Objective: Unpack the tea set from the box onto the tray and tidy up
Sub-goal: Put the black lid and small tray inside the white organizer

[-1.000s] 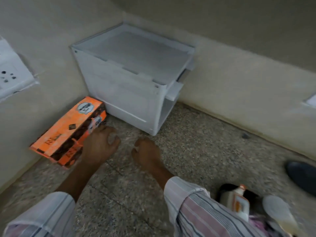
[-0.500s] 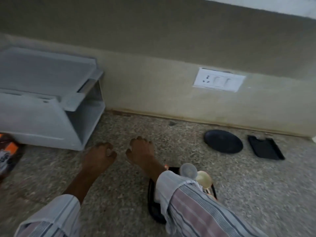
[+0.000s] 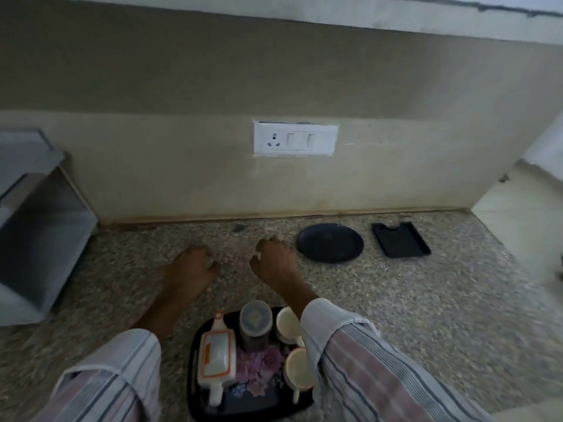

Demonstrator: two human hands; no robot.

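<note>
Hovering over the counter (image 3: pixel 426 315), the left hand (image 3: pixel 190 269) and right hand (image 3: pixel 275 263) are loosely curled and hold nothing. The tray (image 3: pixel 195 391) below them carries teapot (image 3: pixel 216 357), jar (image 3: pixel 255 324) and two cups (image 3: pixel 288 325), so unpacking seems finished; the box is not visible.

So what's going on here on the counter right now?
A person is at a speckled stone counter. The left hand and right hand, fingers loosely curled, hold nothing. On the floral tray sit a white teapot, a lidded jar and two cups. A black plate lies beyond.
</note>
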